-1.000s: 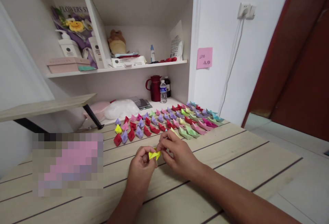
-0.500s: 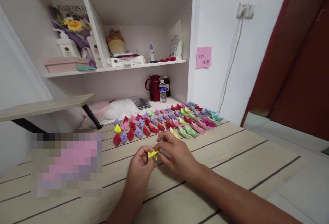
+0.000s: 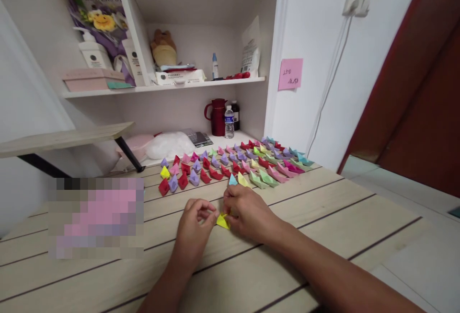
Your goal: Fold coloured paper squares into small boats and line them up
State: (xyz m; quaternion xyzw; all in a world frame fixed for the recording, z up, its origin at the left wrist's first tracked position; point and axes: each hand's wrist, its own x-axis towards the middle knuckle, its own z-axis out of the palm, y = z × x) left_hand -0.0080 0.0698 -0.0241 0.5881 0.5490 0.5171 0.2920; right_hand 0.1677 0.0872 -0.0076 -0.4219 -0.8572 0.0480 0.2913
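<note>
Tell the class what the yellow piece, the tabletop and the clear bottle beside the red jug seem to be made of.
Yellow piece: likely matte paper, by its flat faces and straight edges.
Tabletop: wood or wood-look laminate, dull; pale surface and dark lines leave both open.
Bottle: probably glossy plastic, as its see-through, ridged wall suggests.

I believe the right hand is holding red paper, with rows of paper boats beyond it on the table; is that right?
Not quite: the head view shows yellow paper in the right hand; rows of paper boats lie beyond it on the table.
</note>
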